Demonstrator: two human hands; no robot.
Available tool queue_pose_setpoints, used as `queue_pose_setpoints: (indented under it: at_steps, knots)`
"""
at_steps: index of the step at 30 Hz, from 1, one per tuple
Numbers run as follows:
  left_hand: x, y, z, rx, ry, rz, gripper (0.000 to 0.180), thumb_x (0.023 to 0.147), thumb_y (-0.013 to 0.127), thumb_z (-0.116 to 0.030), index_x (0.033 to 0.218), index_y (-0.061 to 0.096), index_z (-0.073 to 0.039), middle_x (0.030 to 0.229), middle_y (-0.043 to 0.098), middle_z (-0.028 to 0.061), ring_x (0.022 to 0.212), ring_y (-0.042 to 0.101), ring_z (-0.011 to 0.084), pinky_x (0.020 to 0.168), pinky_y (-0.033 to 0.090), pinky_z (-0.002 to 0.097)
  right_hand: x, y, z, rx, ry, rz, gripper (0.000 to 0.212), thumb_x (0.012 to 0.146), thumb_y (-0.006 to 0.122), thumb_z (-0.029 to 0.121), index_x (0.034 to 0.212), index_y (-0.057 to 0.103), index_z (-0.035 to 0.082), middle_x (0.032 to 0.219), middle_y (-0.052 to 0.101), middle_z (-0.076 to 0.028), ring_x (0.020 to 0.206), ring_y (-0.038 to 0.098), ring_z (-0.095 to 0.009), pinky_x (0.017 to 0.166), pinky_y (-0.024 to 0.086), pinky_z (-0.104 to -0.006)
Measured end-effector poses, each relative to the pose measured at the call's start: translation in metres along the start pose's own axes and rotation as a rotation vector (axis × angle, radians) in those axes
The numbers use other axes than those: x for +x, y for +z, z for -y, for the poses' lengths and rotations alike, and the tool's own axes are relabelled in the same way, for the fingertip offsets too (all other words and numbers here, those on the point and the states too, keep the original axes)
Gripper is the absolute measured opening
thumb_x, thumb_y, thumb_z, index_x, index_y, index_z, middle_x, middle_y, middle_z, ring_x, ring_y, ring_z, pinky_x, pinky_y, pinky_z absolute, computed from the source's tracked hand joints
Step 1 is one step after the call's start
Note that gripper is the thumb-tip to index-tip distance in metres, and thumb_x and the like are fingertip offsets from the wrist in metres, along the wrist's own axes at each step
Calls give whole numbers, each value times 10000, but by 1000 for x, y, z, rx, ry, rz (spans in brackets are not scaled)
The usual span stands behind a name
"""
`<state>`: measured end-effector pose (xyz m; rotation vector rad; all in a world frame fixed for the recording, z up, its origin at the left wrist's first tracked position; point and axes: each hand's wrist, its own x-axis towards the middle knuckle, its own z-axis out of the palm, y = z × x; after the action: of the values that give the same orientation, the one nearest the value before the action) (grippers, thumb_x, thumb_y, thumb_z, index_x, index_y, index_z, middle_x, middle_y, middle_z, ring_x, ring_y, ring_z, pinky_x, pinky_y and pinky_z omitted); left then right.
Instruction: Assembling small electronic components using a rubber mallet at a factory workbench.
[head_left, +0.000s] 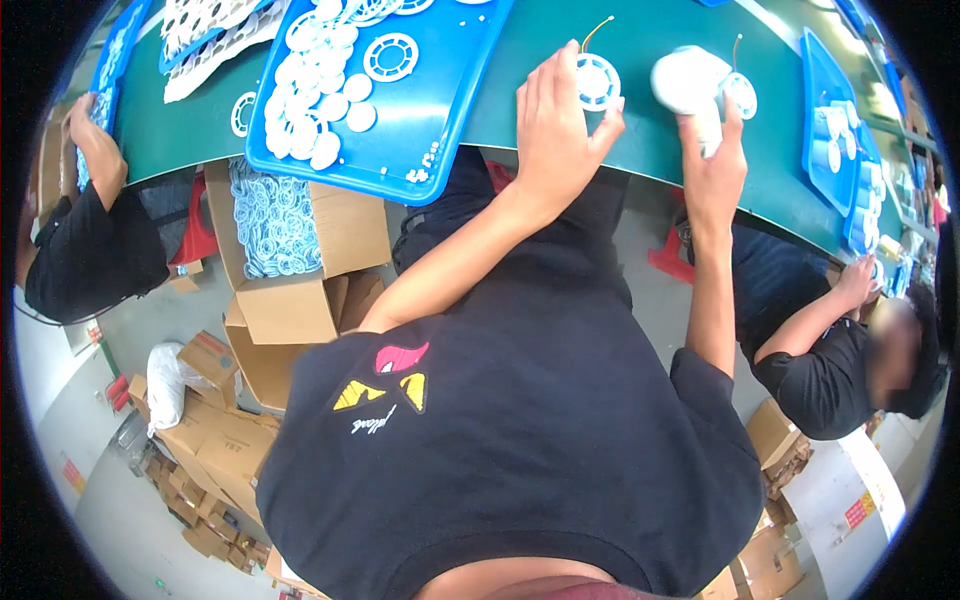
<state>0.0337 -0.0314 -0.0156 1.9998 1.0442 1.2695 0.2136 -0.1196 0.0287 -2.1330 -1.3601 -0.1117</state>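
Observation:
My left hand [558, 140] is closed at the edge of a white slotted disc [598, 82], thumb on one side and fingers on the other. A thin yellowish wire rises from that disc. Off to the right, my right hand [714, 172] grips a white piece with a round head [690, 78] and a short handle; the head is slightly blurred. By the same hand's fingertips is a second white ring-shaped disc [742, 96], also with a thin wire. Whether it is held or only lies against the fingers, I cannot tell. Both hands are over the green table [640, 135].
Left of my hands, a blue tray [400, 130] bears many white discs, rings and small bits. White moulded trays [215, 45] lie beyond. More blue trays [828, 165] stand right. Cardboard boxes [290, 310] sit below the table. Co-workers [95, 240] are on both sides.

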Motion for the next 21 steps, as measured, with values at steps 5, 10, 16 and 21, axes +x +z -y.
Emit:
queue_pose_setpoints:
  at_steps: [5,10,16,21]
  knots:
    - [-3,5,0,106,18,-34,835,879,790,-257,1504,359,90,1377,543,279,1254,539,440,1059,415,516,32,-33,35,400,-57,131,346,1074,625,312,1282,630,35,1013,744,-183,854,721,-264,762,546,-344]
    - [0,2,2,164,73,-24,950,878,804,-301,1547,274,115,1470,444,340,1321,487,489,1094,395,540,79,-55,65,200,-125,531,411,1059,632,393,1231,650,20,982,729,-194,812,668,-234,752,518,-349]
    - [0,-11,5,156,96,41,984,850,837,-273,1570,270,84,1476,441,322,1348,475,478,1096,405,533,49,-56,45,327,14,479,347,1055,652,330,1164,669,0,881,705,-85,785,632,-142,725,506,-313]
    - [2,-22,8,146,116,69,904,813,868,-181,1567,400,-5,1383,544,228,1242,567,408,1026,453,496,7,-46,27,410,254,401,301,1053,661,254,1181,676,-18,879,721,-129,784,652,-152,715,509,-320]
